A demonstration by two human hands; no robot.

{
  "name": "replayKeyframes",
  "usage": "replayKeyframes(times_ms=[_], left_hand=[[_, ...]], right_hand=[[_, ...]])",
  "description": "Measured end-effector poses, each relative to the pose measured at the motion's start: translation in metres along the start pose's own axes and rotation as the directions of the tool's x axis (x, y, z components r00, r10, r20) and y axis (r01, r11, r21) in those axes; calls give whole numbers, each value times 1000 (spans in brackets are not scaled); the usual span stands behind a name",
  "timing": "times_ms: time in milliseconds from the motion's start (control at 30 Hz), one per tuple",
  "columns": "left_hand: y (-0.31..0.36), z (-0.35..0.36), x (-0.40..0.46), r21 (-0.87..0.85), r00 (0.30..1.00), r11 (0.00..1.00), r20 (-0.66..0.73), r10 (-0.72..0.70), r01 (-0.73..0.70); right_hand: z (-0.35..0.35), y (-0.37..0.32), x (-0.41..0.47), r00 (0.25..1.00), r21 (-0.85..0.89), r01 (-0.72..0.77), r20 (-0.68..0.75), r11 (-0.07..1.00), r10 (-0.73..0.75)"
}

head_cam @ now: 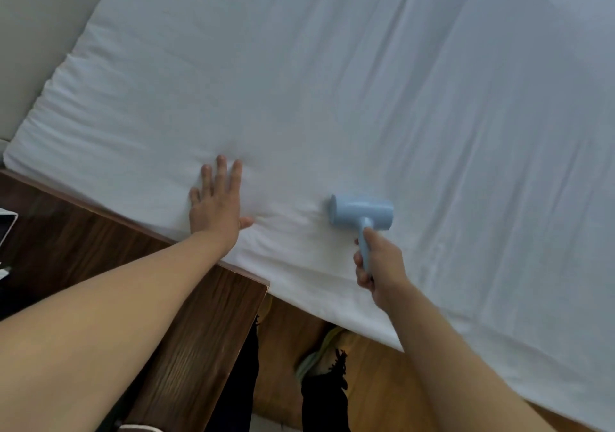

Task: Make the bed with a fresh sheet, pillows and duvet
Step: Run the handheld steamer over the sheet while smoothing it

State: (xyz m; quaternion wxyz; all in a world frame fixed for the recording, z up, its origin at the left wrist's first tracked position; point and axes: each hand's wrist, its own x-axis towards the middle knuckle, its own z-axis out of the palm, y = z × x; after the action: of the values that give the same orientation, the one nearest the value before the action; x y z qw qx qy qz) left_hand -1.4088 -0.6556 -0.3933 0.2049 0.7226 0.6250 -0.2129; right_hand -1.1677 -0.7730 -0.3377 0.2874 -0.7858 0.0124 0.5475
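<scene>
View: head camera, looking down over both bare forearms onto a bed.
Sheet: white sheet (366, 82) covers the mattress edge to edge in view; fine creases run along the left end and fan out across the middle. Near edge hangs down over the bedside, just past the right forearm.
Left hand: left hand (218, 202) lies palm down on the sheet near the bed's near edge, fingers straight and spread, thumb out to the right. Flat, holding nothing. Small wrinkles gather in the cloth beside the thumb.
Right hand: right hand (377, 265) has its fingers wrapped round the handle of a pale blue roller (362, 213); the thumb side is hidden behind the handle.
Roller: cylindrical head lies across the sheet, touching it, long axis roughly left to right; handle slopes back and down into the right hand. Whether the head is a lint roller or a steamer, I cannot tell.
Spacing: roller head sits to the right of the left hand, apart from it, with creased sheet between.
Table: dark wood table (186, 331) butts against the bed's near edge under the left forearm; its corner points toward the floor gap.
Floor: light wood floor (376, 381) below the bed edge, with a light shoe (319, 355) and dark frayed trouser hems (324, 395) partly in view.
Wall: pale wall (43, 32) at upper left, beyond the bed's left end.
Left margin: a white-edged object on the table, cut off by the frame; unidentified.
</scene>
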Motion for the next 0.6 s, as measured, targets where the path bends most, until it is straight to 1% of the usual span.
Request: replayKeyframes(times_ms=[100,200,300,400,500,600], left_hand=[[0,0,0,-34,1000,999,9,-14,15],[-3,2,1,-35,1000,999,1,0,0],[-4,3,2,-32,1000,999,7,7,-7],[-3,4,2,-31,1000,999,5,13,-13],[-3,4,3,-24,1000,1000,0,13,-13],[-2,4,3,-23,1000,1000,2,11,-11]], right_hand=[[-13,51,-31,999,-37,-41,-13,999,40],[-23,98,-57,995,-61,-103,-22,993,102],[-33,132,-72,989,-62,-149,-32,987,147],[-40,143,-80,989,-73,-145,-46,987,142],[-40,138,-86,992,-79,-118,-57,990,114],[-36,116,-89,999,-62,-24,-48,998,22]])
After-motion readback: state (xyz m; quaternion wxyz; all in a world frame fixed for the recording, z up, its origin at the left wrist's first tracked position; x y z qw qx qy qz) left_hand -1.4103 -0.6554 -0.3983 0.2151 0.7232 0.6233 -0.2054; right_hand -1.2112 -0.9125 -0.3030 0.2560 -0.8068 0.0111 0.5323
